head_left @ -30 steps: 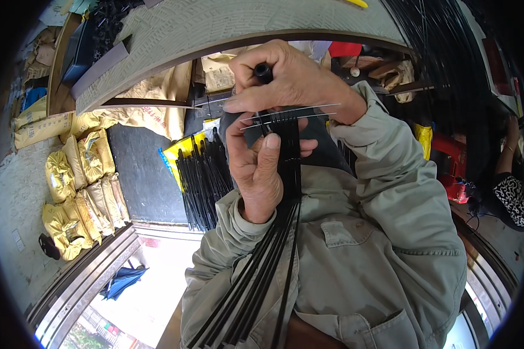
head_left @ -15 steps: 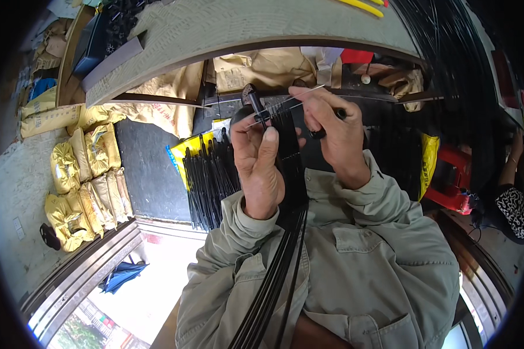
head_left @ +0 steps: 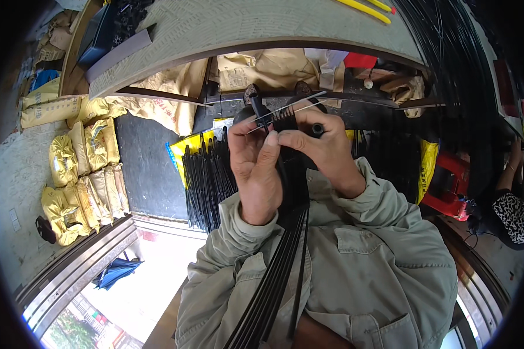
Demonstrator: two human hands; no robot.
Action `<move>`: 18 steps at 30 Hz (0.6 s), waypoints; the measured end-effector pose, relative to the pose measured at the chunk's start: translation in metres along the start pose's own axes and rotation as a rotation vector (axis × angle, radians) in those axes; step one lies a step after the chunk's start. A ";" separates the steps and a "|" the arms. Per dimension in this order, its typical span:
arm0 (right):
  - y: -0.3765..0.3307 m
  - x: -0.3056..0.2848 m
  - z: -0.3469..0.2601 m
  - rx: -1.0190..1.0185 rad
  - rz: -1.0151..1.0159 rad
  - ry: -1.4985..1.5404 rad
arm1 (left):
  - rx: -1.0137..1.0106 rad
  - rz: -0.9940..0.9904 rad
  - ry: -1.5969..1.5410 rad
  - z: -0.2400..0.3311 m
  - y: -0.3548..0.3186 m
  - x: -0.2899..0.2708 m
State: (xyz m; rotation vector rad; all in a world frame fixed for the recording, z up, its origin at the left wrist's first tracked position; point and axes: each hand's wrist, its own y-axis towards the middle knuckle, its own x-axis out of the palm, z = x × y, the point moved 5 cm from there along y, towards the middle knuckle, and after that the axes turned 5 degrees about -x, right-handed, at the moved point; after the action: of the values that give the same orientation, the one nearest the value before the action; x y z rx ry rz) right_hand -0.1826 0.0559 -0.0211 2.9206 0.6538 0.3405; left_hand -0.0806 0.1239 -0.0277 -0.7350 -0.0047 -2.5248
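My left hand (head_left: 256, 183) is closed, with its thumb pressing a row of thin black ribs (head_left: 284, 123) and its fingers behind them. A black plastic fitting (head_left: 261, 110) with a short upright stem sits at my left fingertips. Thin metal wires (head_left: 300, 102) run slantwise across the tops of the ribs. My right hand (head_left: 330, 148) is also closed, its thumb tip against the ribs beside my left thumb. Tucked in its fingers is a black cylindrical handle (head_left: 318, 129), whose other end is hidden. Long black rods (head_left: 273, 270) trail from the bundle down across my lap.
Upright black rods (head_left: 206, 180) stand in a bundle left of my arm, by a yellow bag. Ahead lies a tabletop (head_left: 262, 26) with yellow tubes (head_left: 364, 9). Paper sacks (head_left: 87, 180) are stacked at left. A red stool (head_left: 451, 180) and another person's arm (head_left: 513, 163) are at right.
My right hand has come left and slightly down, from the wire's upper end to the ribs beside my left thumb. My left hand has barely moved.
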 end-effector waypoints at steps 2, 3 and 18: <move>-0.001 0.004 0.002 0.006 -0.089 -0.027 | -0.080 -0.031 -0.035 0.009 0.005 -0.006; -0.002 0.005 0.004 0.055 -0.087 0.032 | -0.161 -0.065 -0.071 0.014 0.008 -0.007; -0.013 0.015 -0.011 0.045 -0.057 0.022 | -0.157 -0.151 0.076 0.025 0.013 -0.018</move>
State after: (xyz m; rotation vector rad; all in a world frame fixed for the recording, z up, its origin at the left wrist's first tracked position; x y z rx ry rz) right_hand -0.1768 0.0746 -0.0099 2.9376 0.7561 0.3561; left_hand -0.0489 0.1248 -0.0174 -0.7224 0.1724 -2.7194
